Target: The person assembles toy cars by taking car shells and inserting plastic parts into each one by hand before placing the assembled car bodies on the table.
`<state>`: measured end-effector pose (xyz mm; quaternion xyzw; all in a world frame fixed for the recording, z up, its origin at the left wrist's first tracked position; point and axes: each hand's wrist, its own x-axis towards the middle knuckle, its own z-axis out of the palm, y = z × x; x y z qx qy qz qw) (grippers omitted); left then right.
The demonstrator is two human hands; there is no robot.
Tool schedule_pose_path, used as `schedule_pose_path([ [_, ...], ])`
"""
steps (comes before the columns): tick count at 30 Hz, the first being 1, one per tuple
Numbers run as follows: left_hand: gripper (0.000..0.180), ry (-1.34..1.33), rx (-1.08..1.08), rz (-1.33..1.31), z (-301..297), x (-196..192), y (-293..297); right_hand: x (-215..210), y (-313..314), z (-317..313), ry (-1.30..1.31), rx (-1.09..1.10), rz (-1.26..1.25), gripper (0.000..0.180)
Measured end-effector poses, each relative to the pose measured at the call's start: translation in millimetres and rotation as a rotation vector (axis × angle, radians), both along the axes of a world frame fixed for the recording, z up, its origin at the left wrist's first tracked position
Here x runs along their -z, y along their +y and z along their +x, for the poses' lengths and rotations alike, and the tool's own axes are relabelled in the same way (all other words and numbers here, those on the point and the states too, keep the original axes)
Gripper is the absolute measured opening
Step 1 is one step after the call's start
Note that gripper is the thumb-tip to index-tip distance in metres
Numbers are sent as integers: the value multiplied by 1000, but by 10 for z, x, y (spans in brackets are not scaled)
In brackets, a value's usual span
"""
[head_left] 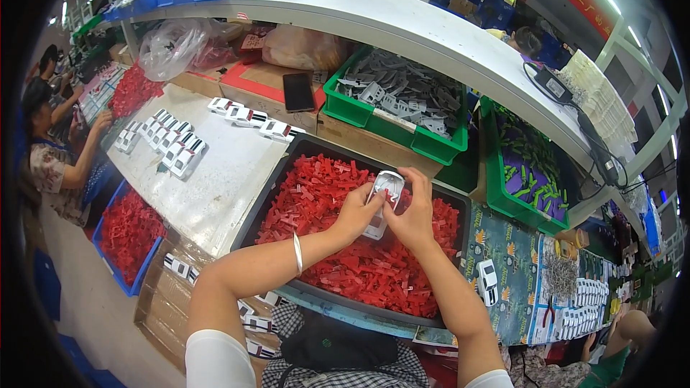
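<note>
In the head view, the white toy-car shell (379, 228) is near the middle of the frame, held over the black tray (466, 228) with its hollow underside turned up. The left hand (357, 212) and right hand (413, 214) pinch it from either side, the fingers curled about its edges and both thumbs brought close together over the hollow. A speck of red shows there, so the step in hand appears to be seating a red part; whether it is fully home is hidden by the thumbs.

This shell, then, looks partway through. The tray is heaped with red plastic pieces (305, 197), and at left of the frame a blue bin (105, 261) carries more, so plenty of stock seems to be left.

On the pale surface (224, 197) at upper left, a cluster of white toy cars (171, 142) and a short row of cars (248, 116) stand on their wheels or bases, dark and red details showing. These may be done with this step, but their undersides are out of sight. A lone white car (488, 282) lies right of the tray, its stage likewise unclear. The shell in hand has yet to be put down.
</note>
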<state>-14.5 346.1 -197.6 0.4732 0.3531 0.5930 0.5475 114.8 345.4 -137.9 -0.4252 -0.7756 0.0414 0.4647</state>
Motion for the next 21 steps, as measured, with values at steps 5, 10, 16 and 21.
schedule_pose_path([
  [5,22,188,-22,38,-35,-22,-19,128,136,140,352,-190,-490,49],
  [10,23,309,-31,42,-67,-93,-40,99,119,138,340,-195,-562,34],
  [16,21,423,-167,131,-52,-173,-75,148,127,139,454,-257,-624,29],
  [21,20,445,-190,155,-59,-219,-84,104,105,113,485,-271,-624,28],
])
